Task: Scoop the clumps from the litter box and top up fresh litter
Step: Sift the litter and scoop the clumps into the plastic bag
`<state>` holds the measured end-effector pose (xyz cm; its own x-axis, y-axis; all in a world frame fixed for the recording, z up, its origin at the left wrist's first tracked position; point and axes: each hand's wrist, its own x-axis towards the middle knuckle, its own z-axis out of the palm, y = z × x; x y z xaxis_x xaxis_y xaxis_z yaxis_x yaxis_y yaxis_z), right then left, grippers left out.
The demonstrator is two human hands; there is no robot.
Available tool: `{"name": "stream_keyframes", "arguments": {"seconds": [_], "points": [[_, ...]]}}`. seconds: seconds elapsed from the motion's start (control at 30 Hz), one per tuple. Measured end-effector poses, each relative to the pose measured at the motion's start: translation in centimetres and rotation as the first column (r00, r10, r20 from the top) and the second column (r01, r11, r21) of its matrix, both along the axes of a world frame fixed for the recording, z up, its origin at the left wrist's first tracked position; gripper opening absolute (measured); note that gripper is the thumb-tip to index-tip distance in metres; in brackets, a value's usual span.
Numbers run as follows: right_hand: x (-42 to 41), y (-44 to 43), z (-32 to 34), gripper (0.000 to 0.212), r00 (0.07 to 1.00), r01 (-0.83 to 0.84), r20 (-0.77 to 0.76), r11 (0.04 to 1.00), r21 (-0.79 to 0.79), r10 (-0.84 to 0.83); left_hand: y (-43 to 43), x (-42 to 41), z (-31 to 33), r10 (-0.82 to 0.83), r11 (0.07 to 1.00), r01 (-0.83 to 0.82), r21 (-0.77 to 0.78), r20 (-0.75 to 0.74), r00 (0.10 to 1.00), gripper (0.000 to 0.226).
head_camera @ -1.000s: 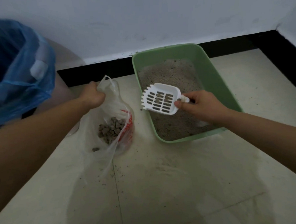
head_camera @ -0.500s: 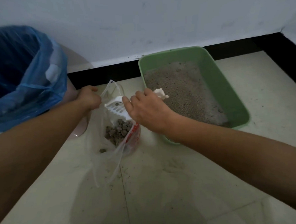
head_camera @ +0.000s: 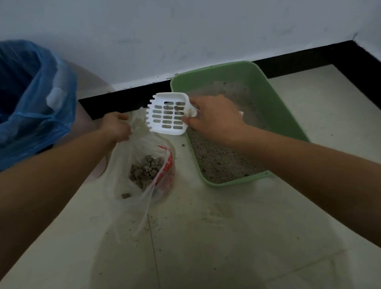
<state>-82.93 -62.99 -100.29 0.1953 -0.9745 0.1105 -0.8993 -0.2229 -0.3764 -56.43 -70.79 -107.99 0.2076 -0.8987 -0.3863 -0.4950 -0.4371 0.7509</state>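
Note:
A green litter box [head_camera: 278, 108] holding grey litter [head_camera: 221, 158] stands on the floor against the wall. My right hand [head_camera: 214, 118] grips the handle of a white slotted scoop [head_camera: 168, 114], held above the gap between the box and a clear plastic bag [head_camera: 142, 169]. The scoop looks empty. My left hand [head_camera: 115, 126] pinches the bag's top edge and holds it up. Grey clumps [head_camera: 146, 171] lie piled inside the bag.
A bin lined with a blue bag [head_camera: 23, 97] stands at the left by the wall. A black skirting strip [head_camera: 313, 56] runs along the wall base. Litter crumbs are scattered on the pale floor tiles [head_camera: 211, 231].
My right hand has lifted the scoop out of the bag's mouth, up and to the right towards the litter box. My left hand still holds the bag's edge.

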Motion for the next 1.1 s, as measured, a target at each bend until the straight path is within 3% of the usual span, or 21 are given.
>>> {"name": "stream_keyframes", "arguments": {"seconds": [0.1, 0.17, 0.2, 0.27, 0.3, 0.33, 0.47, 0.53, 0.63, 0.77, 0.9, 1.0, 1.1], "points": [[2.3, 0.9, -0.9, 0.025, 0.998, -0.061, -0.032, 0.998, 0.002, 0.061, 0.0, 1.1, 0.1, 0.013, 1.0, -0.014, 0.008, 0.017, 1.0, 0.051], [4.0, 1.8, -1.9, 0.035, 0.948, -0.184, -0.275, 0.98, -0.07, 0.159, 0.1, 1.9, 0.2, 0.028, 1.0, -0.029, 0.002, 0.067, 0.997, 0.053], [4.9, 2.5, -2.5, 0.044, 0.872, -0.31, -0.428, 0.945, -0.107, 0.237, 0.2, 2.3, 0.1, 0.032, 0.999, -0.032, -0.001, 0.067, 0.997, 0.055], [6.3, 4.2, -3.8, 0.05, 0.589, -0.628, -0.707, 0.772, -0.095, 0.392, 0.4, 2.8, 0.1, 0.031, 0.999, -0.032, 0.009, 0.044, 0.999, 0.056], [6.7, 4.8, -4.0, 0.051, 0.468, -0.718, -0.782, 0.693, -0.066, 0.411, 0.4, 3.0, 0.0, 0.035, 0.999, -0.036, 0.014, 0.051, 0.998, 0.055], [7.0, 4.9, -4.2, 0.052, 0.417, -0.763, -0.819, 0.641, -0.08, 0.395, 0.4, 3.1, 0.0, 0.038, 0.999, -0.04, 0.019, 0.063, 0.997, 0.054], [7.1, 3.4, -4.2, 0.054, 0.494, -0.754, -0.807, 0.622, -0.211, 0.325, 0.3, 2.4, 0.3, 0.043, 0.999, -0.043, 0.011, 0.048, 0.998, 0.051], [6.9, 2.9, -3.6, 0.049, 0.531, -0.701, -0.776, 0.692, -0.175, 0.341, 0.2, 2.0, 0.2, 0.047, 0.999, -0.048, 0.014, 0.033, 0.998, 0.05], [6.8, 2.3, -3.3, 0.051, 0.672, -0.52, -0.671, 0.845, -0.127, 0.313, -0.1, 1.8, 0.3, 0.039, 0.999, -0.04, 0.017, 0.024, 0.999, 0.052], [6.2, 1.9, -3.1, 0.021, 0.95, -0.177, -0.234, 0.974, 0.144, 0.208, -0.2, 1.8, 0.3, 0.015, 0.999, -0.017, 0.04, 0.072, 0.997, 0.056], [4.1, 2.5, -1.6, 0.029, 0.982, -0.141, 0.154, 0.959, 0.245, 0.105, -0.3, 1.4, 0.1, 0.024, 0.999, -0.025, 0.041, 0.019, 1.0, 0.051], [0.8, 2.2, 0.4, 0.035, 0.946, -0.056, 0.321, 0.962, 0.266, -0.033, 0.1, 0.5, 0.1, -0.042, 0.998, 0.054, -0.032, 0.291, 0.956, 0.045], [-3.3, 1.1, 1.8, 0.035, 0.967, 0.023, 0.242, 0.973, 0.228, -0.08, 0.7, -0.8, 0.4, -0.088, 0.976, 0.177, -0.129, 0.51, 0.856, 0.043]]}}
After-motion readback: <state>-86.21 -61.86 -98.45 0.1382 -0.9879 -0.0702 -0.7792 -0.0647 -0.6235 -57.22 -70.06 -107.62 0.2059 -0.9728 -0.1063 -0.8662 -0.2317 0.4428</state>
